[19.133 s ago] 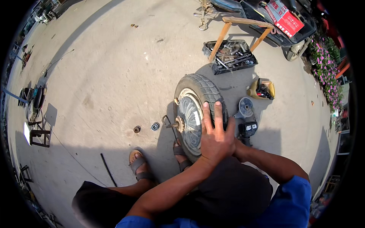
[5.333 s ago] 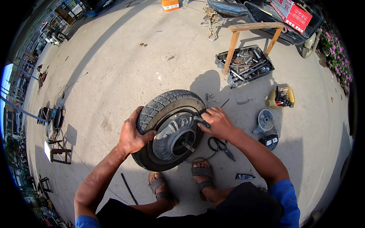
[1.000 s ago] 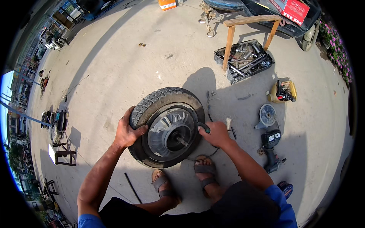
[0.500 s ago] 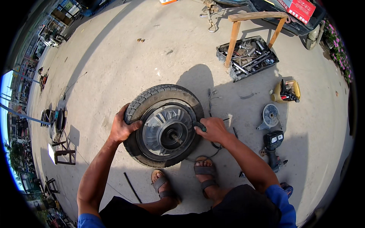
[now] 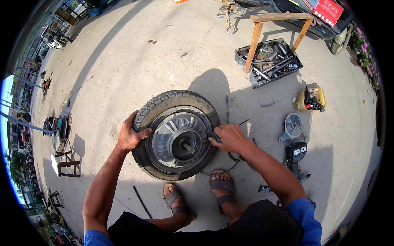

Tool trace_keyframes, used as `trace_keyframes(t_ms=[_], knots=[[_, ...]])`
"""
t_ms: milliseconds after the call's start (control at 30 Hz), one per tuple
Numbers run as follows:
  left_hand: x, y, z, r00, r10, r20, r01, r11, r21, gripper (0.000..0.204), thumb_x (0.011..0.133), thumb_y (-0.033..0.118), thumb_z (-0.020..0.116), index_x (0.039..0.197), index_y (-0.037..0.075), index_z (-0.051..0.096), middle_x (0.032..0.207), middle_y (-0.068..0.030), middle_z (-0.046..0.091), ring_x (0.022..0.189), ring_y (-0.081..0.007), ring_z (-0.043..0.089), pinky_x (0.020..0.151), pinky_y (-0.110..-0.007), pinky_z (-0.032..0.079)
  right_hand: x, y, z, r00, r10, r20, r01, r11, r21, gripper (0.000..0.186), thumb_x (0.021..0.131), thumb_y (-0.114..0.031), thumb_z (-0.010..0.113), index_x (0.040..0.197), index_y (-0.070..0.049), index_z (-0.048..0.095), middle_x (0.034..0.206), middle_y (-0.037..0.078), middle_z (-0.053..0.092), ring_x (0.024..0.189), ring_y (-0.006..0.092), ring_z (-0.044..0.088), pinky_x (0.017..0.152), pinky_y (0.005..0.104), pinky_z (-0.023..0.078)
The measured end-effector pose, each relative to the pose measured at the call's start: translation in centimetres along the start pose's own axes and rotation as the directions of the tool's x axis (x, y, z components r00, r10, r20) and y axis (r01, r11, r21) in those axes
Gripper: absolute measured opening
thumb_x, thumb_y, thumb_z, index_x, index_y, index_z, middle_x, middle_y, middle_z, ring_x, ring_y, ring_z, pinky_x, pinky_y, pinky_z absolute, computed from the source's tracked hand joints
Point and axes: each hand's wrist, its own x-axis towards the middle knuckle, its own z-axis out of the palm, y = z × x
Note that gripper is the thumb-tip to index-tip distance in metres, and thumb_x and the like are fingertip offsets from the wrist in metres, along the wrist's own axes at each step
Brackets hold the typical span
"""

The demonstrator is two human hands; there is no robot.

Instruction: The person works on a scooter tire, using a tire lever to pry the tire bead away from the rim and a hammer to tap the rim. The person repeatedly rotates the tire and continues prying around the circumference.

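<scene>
A wheel with a black treaded tyre (image 5: 176, 97) and a grey finned hub motor (image 5: 166, 135) stands tilted on the ground before my feet, its axle (image 5: 188, 148) facing me. My left hand (image 5: 132, 135) is wrapped round the tyre's left side, thumb on the sidewall. At the wheel's right side, my right hand (image 5: 230, 137) is closed on a tool with a dark and green handle (image 5: 214, 136), held against the edge of the rim. The tool's working end cannot be made out. Black cable (image 5: 234, 158) lies on the ground under my right wrist.
A black crate of metal tools (image 5: 271, 65) sits under a wooden handle frame (image 5: 281, 17) at the far right. Nearer are a cut yellow jug (image 5: 305, 100), a round metal cover (image 5: 293, 125) and a cordless power tool (image 5: 295, 152). A black rod (image 5: 142, 201) lies left of my feet.
My right hand and the tool handle have shifted slightly left along the rim. The wheel has moved a little; my left hand keeps its grip on the tyre.
</scene>
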Motion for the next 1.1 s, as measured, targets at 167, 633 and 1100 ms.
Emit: trace_keyframes(t_ms=[167,633,1100], knots=[[0.4,-0.1,-0.3,1.000,-0.009,0.014,0.009,1.000,-0.011,0.084,0.072,0.022,0.090,0.139,-0.011,0.053,0.122,-0.0185,0.070,0.113,-0.0255,0.066,0.104,-0.038,0.050,0.9,0.2,-0.8,0.985,0.101,0.139,-0.122,0.981,0.148,0.044,0.091,-0.046,0.069,0.086,-0.002,0.070,0.083,0.022,0.071,0.083,0.0440,0.069,0.073,0.0546,0.053],[0.5,-1.4,-0.6,0.998,-0.060,0.008,0.061,0.996,-0.060,0.085,0.073,0.026,0.093,0.138,-0.011,0.053,0.120,-0.0172,0.070,0.112,-0.0242,0.066,0.102,-0.037,0.051,1.5,-0.9,1.9,0.967,0.254,-0.019,-0.245,0.949,0.198,0.049,0.090,-0.049,0.066,0.077,-0.001,0.072,0.079,0.025,0.069,0.078,0.0472,0.067,0.071,0.0560,0.052],[-0.7,2.9,1.5,1.000,0.003,-0.026,-0.003,1.000,-0.007,0.078,0.075,0.016,0.086,0.139,-0.013,0.051,0.122,-0.0219,0.071,0.113,-0.0267,0.068,0.105,-0.037,0.051,-0.6,-2.3,7.6,0.646,0.737,0.199,-0.418,0.123,0.900,0.051,0.094,-0.042,0.066,0.062,-0.004,0.057,0.054,0.002,0.051,0.047,0.0202,0.045,0.051,0.0435,0.031]])
